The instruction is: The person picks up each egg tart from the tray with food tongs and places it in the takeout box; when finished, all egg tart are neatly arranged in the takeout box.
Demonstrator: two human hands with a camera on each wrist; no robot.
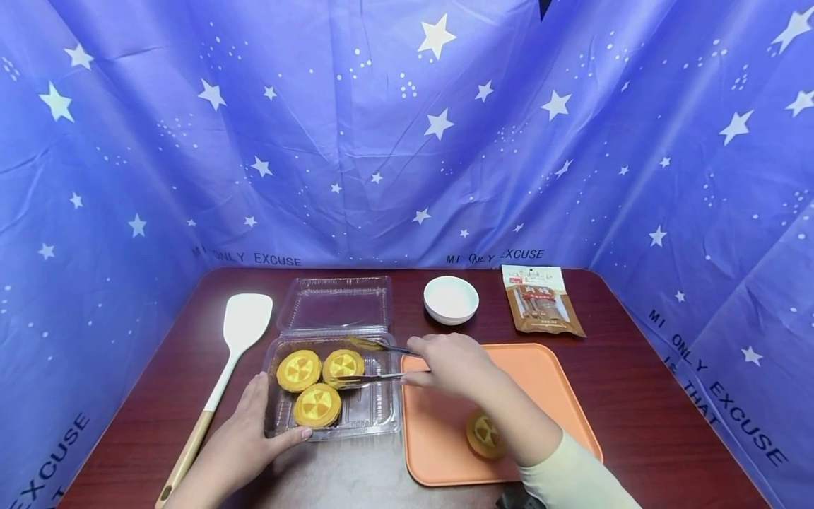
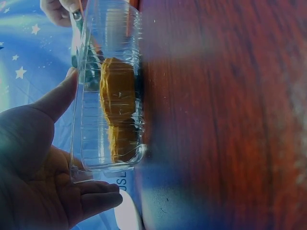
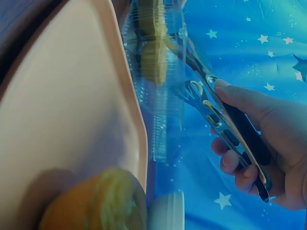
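Three round yellow pastries [image 1: 318, 406] sit in a clear plastic box [image 1: 372, 411], just right of the person's left hand [image 1: 251, 433], which is spread around the near left corner, thumb on the front rim, fingers extended along the side. The right hand [image 1: 453, 364] is curled around metal tongs [image 3: 242, 127], whose parted tips reach either side of the rear right pastry; whether they touch it cannot be told. A fourth pastry [image 1: 481, 433] lies on the orange tray [image 1: 439, 456] below the right forearm.

That forearm covers part of the fourth pastry, and the right wrist view cuts it off at the bottom. A dark object [image 1: 518, 497] at the lower edge is too cropped to identify.

The dark red wooden table [image 1: 655, 403] also bears a white spatula [image 1: 244, 322] at left, a white bowl [image 1: 450, 300] and a brown packet [image 1: 540, 304] behind the tray. Blue star-printed curtains [image 1: 343, 162] surround it.
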